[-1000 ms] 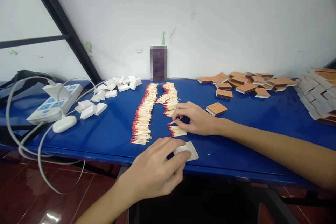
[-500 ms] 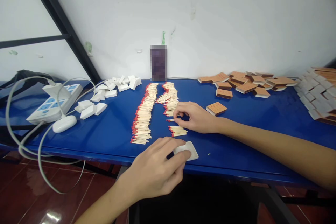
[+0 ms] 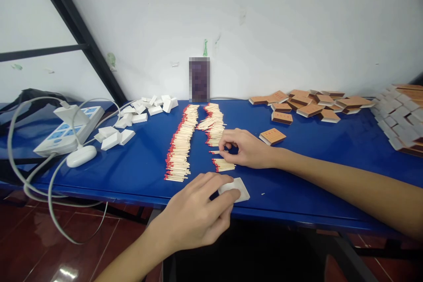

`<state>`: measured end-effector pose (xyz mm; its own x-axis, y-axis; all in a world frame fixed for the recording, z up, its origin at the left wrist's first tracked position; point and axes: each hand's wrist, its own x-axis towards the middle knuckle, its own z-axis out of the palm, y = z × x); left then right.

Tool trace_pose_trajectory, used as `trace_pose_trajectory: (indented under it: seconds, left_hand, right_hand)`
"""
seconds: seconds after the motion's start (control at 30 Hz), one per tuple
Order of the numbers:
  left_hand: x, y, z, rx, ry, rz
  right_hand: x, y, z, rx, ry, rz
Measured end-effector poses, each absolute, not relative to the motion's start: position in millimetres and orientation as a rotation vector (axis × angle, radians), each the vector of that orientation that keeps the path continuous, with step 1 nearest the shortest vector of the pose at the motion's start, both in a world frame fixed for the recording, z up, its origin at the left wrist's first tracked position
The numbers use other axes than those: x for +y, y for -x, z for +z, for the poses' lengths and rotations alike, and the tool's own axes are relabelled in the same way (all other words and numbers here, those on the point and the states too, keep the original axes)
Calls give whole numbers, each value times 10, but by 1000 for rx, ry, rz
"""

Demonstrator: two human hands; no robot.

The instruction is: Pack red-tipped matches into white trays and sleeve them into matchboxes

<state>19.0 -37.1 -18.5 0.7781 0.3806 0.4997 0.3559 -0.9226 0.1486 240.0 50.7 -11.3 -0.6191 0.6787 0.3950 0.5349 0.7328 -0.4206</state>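
Observation:
My left hand [image 3: 201, 211] grips a small white matchbox tray [image 3: 243, 188] near the table's front edge, with fingers on top of it. Beyond it, my right hand [image 3: 246, 147] is closed in a pinch, thumb and index finger meeting at a single red-tipped match [image 3: 214, 152]. That match lies between a small group of matches [image 3: 224, 165] and a longer row of matches [image 3: 216, 134] behind it; its far end is partly covered by the fingers. To the left runs another long row of matches [image 3: 180, 150], red heads facing left.
White trays [image 3: 139, 117] lie scattered at the left, near a power strip [image 3: 71, 130] with looping cables. Orange matchbox sleeves [image 3: 309, 110] are heaped at the back right, and one sleeve [image 3: 272, 136] lies by my right wrist. Stacked boxes [image 3: 401, 116] stand far right. A blurred dark rectangle [image 3: 199, 80] leans against the wall.
My right hand has shifted very slightly toward me beside the single match. My left hand and the tray have stayed in place.

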Motion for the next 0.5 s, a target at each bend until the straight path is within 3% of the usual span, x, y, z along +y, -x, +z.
trace_pose_trajectory:
  seconds: [0.5]
  left_hand:
    - [-360,-189,-185,619,-2923,825]
  right_hand:
    - [501,-2393,-108,-2363,842,352]
